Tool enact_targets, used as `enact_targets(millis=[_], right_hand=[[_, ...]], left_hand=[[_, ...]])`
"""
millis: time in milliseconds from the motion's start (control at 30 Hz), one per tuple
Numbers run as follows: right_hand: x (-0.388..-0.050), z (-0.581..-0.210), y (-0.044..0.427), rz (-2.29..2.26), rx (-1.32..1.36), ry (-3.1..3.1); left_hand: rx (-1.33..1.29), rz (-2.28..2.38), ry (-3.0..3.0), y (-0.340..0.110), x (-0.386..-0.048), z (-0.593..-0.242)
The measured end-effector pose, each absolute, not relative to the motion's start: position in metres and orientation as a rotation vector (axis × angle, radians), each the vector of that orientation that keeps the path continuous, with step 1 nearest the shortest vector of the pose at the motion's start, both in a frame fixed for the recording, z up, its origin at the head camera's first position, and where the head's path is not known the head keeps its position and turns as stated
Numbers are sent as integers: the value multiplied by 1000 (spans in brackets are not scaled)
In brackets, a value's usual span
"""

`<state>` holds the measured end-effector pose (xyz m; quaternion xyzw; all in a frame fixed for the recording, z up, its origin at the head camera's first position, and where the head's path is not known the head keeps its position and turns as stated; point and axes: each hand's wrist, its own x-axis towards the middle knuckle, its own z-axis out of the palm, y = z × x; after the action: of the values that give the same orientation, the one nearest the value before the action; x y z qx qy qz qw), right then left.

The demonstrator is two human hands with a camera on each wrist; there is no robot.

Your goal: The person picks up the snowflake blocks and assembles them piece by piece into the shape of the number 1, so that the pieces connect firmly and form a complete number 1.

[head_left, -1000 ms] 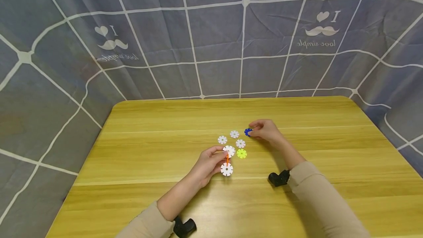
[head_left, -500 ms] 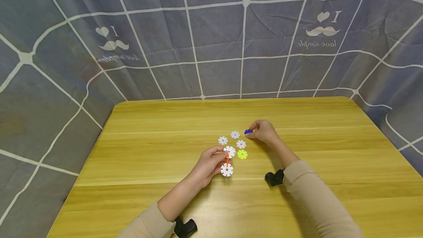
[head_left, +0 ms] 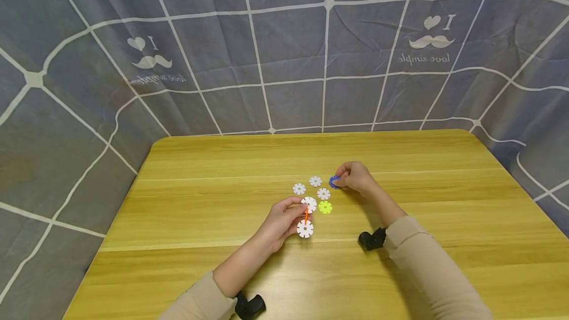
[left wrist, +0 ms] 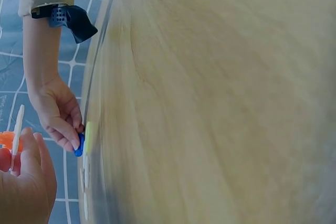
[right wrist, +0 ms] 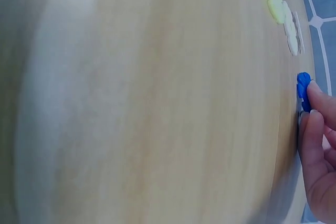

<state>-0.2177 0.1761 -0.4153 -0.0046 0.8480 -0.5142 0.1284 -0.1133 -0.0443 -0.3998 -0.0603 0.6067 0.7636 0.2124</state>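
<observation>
In the head view my left hand [head_left: 281, 220] pinches a white notched disc [head_left: 309, 205]. An orange piece [head_left: 306, 216] joins it to a second white disc [head_left: 304, 229], which hangs nearer to me. My right hand [head_left: 357, 178], farther back and to the right, pinches a blue notched disc [head_left: 334, 182] between thumb and fingers. The right wrist view shows the blue disc [right wrist: 303, 91] nearly edge-on at the fingertips. Beyond the left hand lie several loose discs: a yellow-green one [head_left: 325, 207] and white ones [head_left: 323, 193].
All this is over a wood-grain table [head_left: 213, 172]. A grey curtain [head_left: 293, 53] with white lines hangs behind it and along both sides. Black wrist mounts [head_left: 372, 239] stick out from under both sleeves.
The blue disc has tilted in my right fingers, first going edge-on, then showing its face, and has shifted slightly toward me. My left hand and its joined discs stay almost still.
</observation>
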Motion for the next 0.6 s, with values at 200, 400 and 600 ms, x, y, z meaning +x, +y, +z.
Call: enact_targets(millis=[200,400,600], right_hand=[[-216,-413,176,-1492,-16,2406],[-218,-413,175,-1463,24,2384],[-217,-413,176,-1490,13,2350]], left_hand=[[-179,2113,1698,-44,-113,-400],[-188,2098,1719,-44,-116,-402],[-193,2106,1710,-43,-115,-400]])
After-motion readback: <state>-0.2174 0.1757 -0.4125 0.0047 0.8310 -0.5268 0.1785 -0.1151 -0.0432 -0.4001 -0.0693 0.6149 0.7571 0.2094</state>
